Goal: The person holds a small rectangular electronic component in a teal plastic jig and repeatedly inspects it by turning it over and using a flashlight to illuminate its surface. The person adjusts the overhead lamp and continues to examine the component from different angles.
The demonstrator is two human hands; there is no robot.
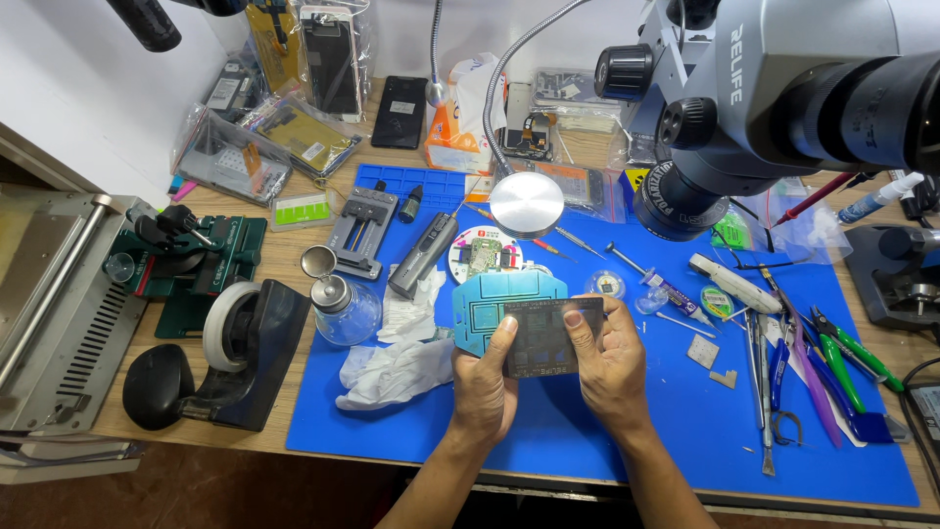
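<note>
A: What do the hands have?

B: Both hold one thin dark plate (544, 340), a flat stencil-like sheet, up over the blue mat (685, 421). The left hand (482, 387) pinches its left edge, thumb lying on the top face, the other fingers (468, 364) curled behind.

A: And the right?

B: The right hand (612, 367) grips the right edge. Its thumb presses the top near the upper corner, and its fingers (621, 318) wrap round the back, closed on the plate. Neither hand is spread wide; both are drawn in just enough to clamp the thin edge.

A: How do the arms lie?

B: Both forearms come up from the bottom edge and lean in toward each other, wrists near the mat's front border, backs of the hands toward the camera.

A: Where does the plate sit among the rest?

B: It overlaps the lower part of a teal fixture (499, 302) lying on the mat. White gloves (401, 367) lie just left of the left hand. Tweezers and pliers (813, 367) lie well to the right, and a microscope (774, 98) hangs over the tabletop (284, 257).
</note>
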